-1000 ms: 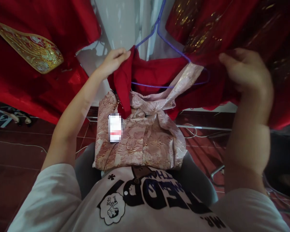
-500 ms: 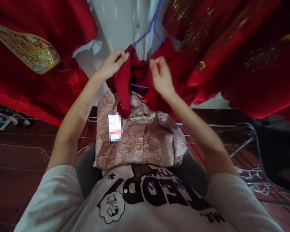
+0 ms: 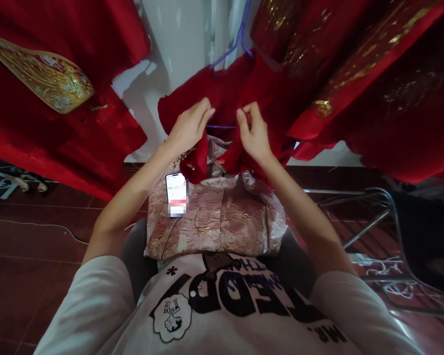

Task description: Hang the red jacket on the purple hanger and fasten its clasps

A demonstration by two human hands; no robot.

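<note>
A red garment (image 3: 225,91) hangs on a purple hanger (image 3: 240,42) in front of me, its front edges apart. My left hand (image 3: 193,123) pinches the left edge near the neckline. Across the gap, my right hand (image 3: 253,130) has its fingers closed on the right edge. The hanger's lower bar shows between my hands. Below, the garment's loose lower ends hang over a pink and gold brocade cloth (image 3: 207,217) on my lap. A lit phone (image 3: 176,195) lies on the left part of that cloth.
Red cloth with a gold embroidered panel (image 3: 59,81) hangs at the left. More red garments with gold decoration (image 3: 355,88) hang at the right. A dark chair with a metal frame (image 3: 395,222) stands at the right, with white cables (image 3: 392,276) near it.
My left hand has moved right and down, and my right hand slightly right and down. The garment's left shoulder now spreads out on the hanger, and its left edge has shifted right.
</note>
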